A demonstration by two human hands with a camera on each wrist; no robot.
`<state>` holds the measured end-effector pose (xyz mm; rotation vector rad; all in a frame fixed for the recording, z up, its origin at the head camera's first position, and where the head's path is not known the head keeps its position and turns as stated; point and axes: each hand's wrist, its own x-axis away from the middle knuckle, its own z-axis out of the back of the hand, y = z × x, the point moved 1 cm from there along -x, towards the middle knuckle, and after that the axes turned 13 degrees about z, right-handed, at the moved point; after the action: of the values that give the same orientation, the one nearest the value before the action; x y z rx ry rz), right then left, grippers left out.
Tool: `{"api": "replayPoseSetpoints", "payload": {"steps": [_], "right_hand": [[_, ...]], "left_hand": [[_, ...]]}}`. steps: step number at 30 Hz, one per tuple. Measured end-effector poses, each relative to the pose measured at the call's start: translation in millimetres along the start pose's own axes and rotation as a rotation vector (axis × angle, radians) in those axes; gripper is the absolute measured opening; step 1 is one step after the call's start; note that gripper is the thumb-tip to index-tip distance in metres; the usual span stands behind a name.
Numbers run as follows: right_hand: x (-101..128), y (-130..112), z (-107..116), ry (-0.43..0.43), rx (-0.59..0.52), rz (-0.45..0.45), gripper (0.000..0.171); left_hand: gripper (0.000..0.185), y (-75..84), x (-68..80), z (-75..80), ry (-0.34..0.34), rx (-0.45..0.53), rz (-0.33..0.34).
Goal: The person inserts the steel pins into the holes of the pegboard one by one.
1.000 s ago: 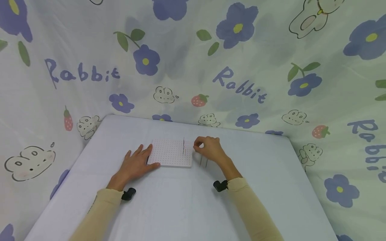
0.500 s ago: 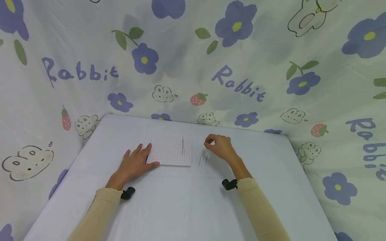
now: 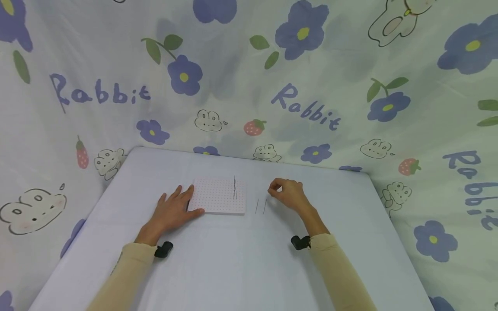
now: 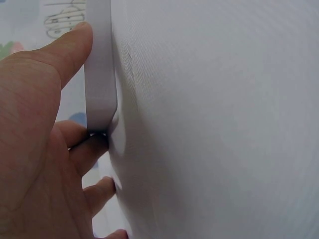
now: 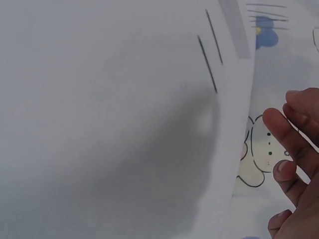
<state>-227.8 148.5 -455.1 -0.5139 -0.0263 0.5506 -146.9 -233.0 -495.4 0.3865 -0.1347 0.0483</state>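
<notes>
A white pegboard [image 3: 218, 196] with rows of small holes lies on the table. My left hand [image 3: 171, 214] rests against its near left corner, fingers spread along the left side and thumb at the front edge. In the left wrist view the thumb touches the board's side [image 4: 99, 74]. Several thin dark rods [image 3: 234, 188] stand upright near the board's right side. Two more loose rods [image 5: 213, 37] lie on the table right of it. Just above and right of these is my right hand [image 3: 292, 194], fingers loosely bent; nothing shows between thumb and fingers in the right wrist view.
The table [image 3: 233, 268] has a white cover. Behind it hangs a curtain [image 3: 233, 86] printed with flowers, rabbits and strawberries. A small black camera sits at each wrist.
My right hand has moved right, away from the board's right edge to beside the two loose rods. The left hand stays at the board.
</notes>
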Motion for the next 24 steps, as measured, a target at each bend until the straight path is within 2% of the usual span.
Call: {"api": "replayPoseSetpoints", "payload": {"steps": [8,16,24], "right_hand": [[8,2,-15,-0.051,0.02,-0.029,0.016],[12,-3,-27,-0.097,0.048,-0.098,0.019],[14,-5,-32,-0.108,0.078,-0.098,0.02]], "left_hand": [[0.1,-2.0,-1.7,-1.0,-0.01,-0.001,0.0],[0.1,-3.5,-3.0,-1.9,-0.016,0.0,-0.001],[0.101,-3.0,-2.6,-2.1,-0.006,-0.011,0.0]]}}
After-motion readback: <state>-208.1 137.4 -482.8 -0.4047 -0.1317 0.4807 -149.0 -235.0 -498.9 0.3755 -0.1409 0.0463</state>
